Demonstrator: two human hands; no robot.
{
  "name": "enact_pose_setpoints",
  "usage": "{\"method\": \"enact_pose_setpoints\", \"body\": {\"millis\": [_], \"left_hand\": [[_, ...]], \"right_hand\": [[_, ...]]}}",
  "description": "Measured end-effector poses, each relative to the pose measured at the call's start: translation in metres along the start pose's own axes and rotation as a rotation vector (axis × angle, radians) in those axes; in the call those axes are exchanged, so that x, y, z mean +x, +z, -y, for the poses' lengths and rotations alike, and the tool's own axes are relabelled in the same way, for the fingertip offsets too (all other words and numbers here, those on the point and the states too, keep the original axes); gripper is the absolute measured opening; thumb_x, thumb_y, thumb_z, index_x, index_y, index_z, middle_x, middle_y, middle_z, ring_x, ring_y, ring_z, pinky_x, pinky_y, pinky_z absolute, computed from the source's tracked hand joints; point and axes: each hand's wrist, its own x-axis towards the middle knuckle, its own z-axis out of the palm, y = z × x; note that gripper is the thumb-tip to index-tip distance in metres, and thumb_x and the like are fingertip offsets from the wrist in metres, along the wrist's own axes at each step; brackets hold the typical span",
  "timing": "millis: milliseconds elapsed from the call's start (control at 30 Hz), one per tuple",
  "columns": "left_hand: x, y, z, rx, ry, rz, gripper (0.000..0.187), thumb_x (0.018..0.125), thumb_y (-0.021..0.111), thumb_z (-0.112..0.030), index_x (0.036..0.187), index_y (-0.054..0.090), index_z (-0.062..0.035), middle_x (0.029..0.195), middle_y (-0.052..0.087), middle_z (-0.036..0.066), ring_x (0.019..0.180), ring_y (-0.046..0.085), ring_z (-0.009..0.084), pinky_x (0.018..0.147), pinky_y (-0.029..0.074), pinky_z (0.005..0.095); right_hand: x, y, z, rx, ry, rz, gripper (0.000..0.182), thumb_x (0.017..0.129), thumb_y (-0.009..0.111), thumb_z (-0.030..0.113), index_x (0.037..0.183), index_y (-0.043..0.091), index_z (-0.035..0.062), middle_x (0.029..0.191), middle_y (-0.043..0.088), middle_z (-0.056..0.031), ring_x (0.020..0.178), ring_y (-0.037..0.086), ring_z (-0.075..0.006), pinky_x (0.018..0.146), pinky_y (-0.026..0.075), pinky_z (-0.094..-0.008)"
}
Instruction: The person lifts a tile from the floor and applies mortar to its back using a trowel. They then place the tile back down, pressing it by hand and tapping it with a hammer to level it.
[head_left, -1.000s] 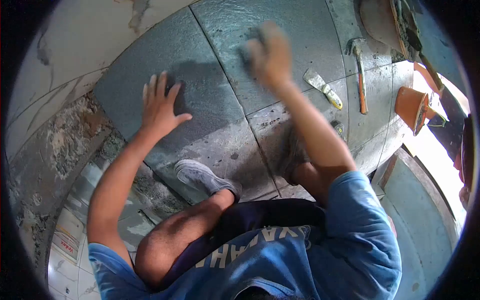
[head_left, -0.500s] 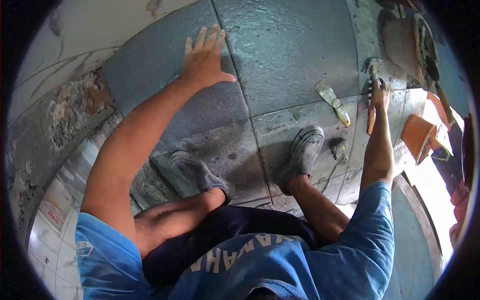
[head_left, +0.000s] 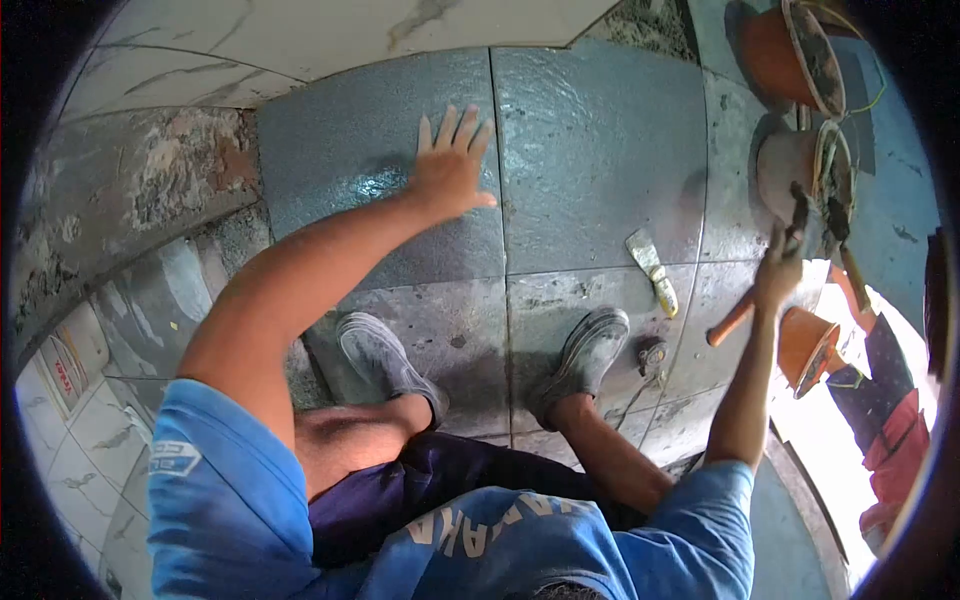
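My left hand [head_left: 452, 172] lies with fingers spread on a dark grey, wet-looking floor tile [head_left: 330, 145], close to the joint with the neighbouring tile [head_left: 600, 150]. My right hand [head_left: 778, 275] is closed around an orange-handled tool [head_left: 730, 320]. Its handle sticks out below the fist toward the lower left, and its dark, dirty other end points up beside a mortar-stained bucket [head_left: 785, 165]. What kind of tool it is, I cannot tell. A scraper with a yellow handle [head_left: 655, 275] lies on the floor between my hands.
Another orange bucket [head_left: 780, 65] lies at the top right, and a smaller orange container [head_left: 808, 345] is below my right hand. A person in red clothing [head_left: 895, 450] is at the right edge. A small round object with a cord [head_left: 652, 355] lies by my shoe [head_left: 590, 355].
My right hand has lifted the orange-handled tool from near the floor toward the bucket. My left hand stays spread on the tile. The view has shifted, showing more of the top.
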Motion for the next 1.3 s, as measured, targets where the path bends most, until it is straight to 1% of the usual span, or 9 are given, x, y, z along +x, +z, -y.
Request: {"method": "enact_pose_setpoints", "body": {"millis": [33,133,267,533,733,867,1133,1267,1300], "left_hand": [[-0.01,0.002,0.001,0.0,-0.008,-0.015,0.116,0.062,0.08,-0.056,0.149,0.021,-0.0073,0.155,0.017,0.019,0.143,0.016,0.0402,0.11,0.021,0.0636],[-0.044,-0.004,0.007,-0.055,0.041,0.086,0.114,0.065,0.08,-0.053,0.151,0.017,-0.0127,0.156,0.009,0.02,0.144,0.009,0.0425,0.107,0.019,0.0685],[-0.082,-0.02,0.018,-0.055,-0.152,0.338,0.118,0.061,0.081,-0.055,0.152,0.013,-0.0247,0.157,0.002,0.02,0.143,0.004,0.045,0.102,0.016,0.0759],[-0.099,0.026,0.003,-0.138,-0.295,0.203,0.131,0.049,0.084,-0.063,0.152,0.012,-0.0284,0.157,0.001,0.021,0.141,0.001,0.0521,0.094,0.011,0.0845],[-0.114,0.034,0.014,-0.096,-0.148,0.215,0.13,0.047,0.081,-0.068,0.152,0.015,-0.0302,0.157,0.003,0.019,0.141,0.004,0.0494,0.094,0.012,0.0847],[-0.119,0.037,0.013,-0.097,-0.128,0.209,0.126,0.05,0.078,-0.071,0.152,0.016,-0.0306,0.158,0.001,0.018,0.143,0.002,0.0457,0.093,0.011,0.0853],[-0.116,0.042,0.018,-0.096,-0.104,0.161,0.13,0.046,0.078,-0.073,0.152,0.014,-0.0318,0.158,-0.001,0.017,0.142,0.002,0.0476,0.093,0.01,0.0853],[-0.114,0.038,0.019,-0.107,-0.112,0.187,0.13,0.046,0.078,-0.072,0.152,0.015,-0.0326,0.158,0.0,0.017,0.143,0.002,0.0472,0.093,0.009,0.0855],[-0.117,0.04,0.018,-0.117,-0.116,0.2,0.13,0.046,0.078,-0.072,0.152,0.015,-0.0326,0.158,0.0,0.017,0.143,0.002,0.0472,0.093,0.009,0.0855]], "right_hand": [[0.005,-0.037,0.043,0.055,0.047,0.014,0.048,0.087,0.065,0.046,0.111,0.065,0.0034,0.065,0.062,-0.0163,0.057,0.06,-0.0231,0.056,0.047,-0.0393],[0.008,-0.099,0.115,0.8,0.074,-0.004,0.027,0.099,0.05,0.025,0.078,0.049,0.0079,0.064,0.046,-0.0012,0.058,0.042,-0.012,0.053,0.037,-0.0315],[-0.019,-0.124,0.192,1.553,-0.179,0.147,0.036,0.102,0.038,0.028,0.069,0.034,0.0141,0.063,0.033,0.0004,0.061,0.032,-0.0159,0.064,0.036,-0.0361],[-0.127,-0.041,0.33,1.721,-0.399,0.45,0.023,0.098,0.053,0.024,0.083,0.045,0.0099,0.063,0.039,0.0,0.055,0.039,-0.0153,0.057,0.036,-0.0345],[-0.152,0.032,0.311,1.073,-0.433,0.573,0.01,0.095,0.05,0.004,0.087,0.045,0.0068,0.069,0.046,-0.0035,0.062,0.045,-0.0172,0.06,0.041,-0.0321],[-0.145,0.03,0.305,1.013,-0.734,0.393,0.012,0.096,0.045,0.002,0.085,0.043,0.0031,0.072,0.049,-0.0062,0.068,0.047,-0.0157,0.06,0.044,-0.0319],[-0.156,0.058,0.303,1.05,-0.565,0.57,0.02,0.098,0.042,0.009,0.078,0.041,0.0051,0.069,0.042,-0.0044,0.065,0.042,-0.0147,0.068,0.046,-0.033],[-0.153,0.032,0.302,1.244,-0.675,0.521,0.028,0.098,0.046,0.022,0.075,0.041,0.0064,0.067,0.041,-0.0032,0.065,0.04,-0.0143,0.063,0.041,-0.032],[-0.161,0.025,0.314,1.749,-0.475,0.628,0.032,0.099,0.043,0.024,0.072,0.041,0.0057,0.067,0.04,-0.0037,0.063,0.039,-0.015,0.061,0.037,-0.0307]]}}
